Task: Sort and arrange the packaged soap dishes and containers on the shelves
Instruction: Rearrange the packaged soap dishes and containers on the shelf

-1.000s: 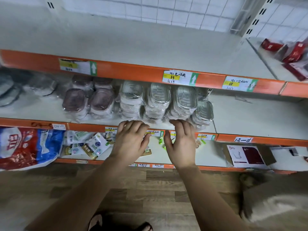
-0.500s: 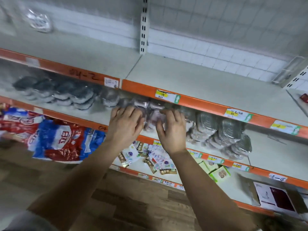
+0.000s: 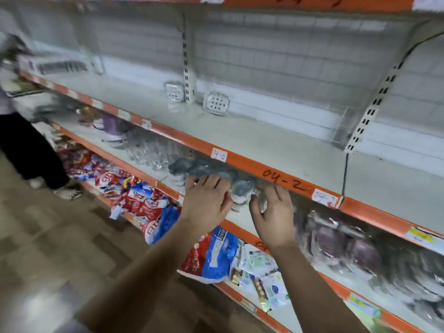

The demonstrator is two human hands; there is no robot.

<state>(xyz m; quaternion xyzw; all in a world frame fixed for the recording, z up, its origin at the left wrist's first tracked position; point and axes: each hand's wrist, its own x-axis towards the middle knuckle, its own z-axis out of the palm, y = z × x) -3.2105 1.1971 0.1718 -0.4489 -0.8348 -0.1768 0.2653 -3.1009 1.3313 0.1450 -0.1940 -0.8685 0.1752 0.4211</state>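
Person (image 3: 16, 140): cut off by left edge, blurred. Purple-lidded containers (image 3: 360, 251): motion-blurred. Grey packs (image 3: 204, 167): partly hidden under shelf lip (image 3: 276, 175).

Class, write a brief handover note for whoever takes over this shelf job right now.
Left hand: open, fingers on the grey packs on the middle shelf.
Right hand: open beside them, gripping nothing visible.
Purple-lidded containers lie further right, blurred.
Two soap dishes sit at the back of the upper shelf.
Done: packs grouped by colour.
Left: probably straighten the grey row.
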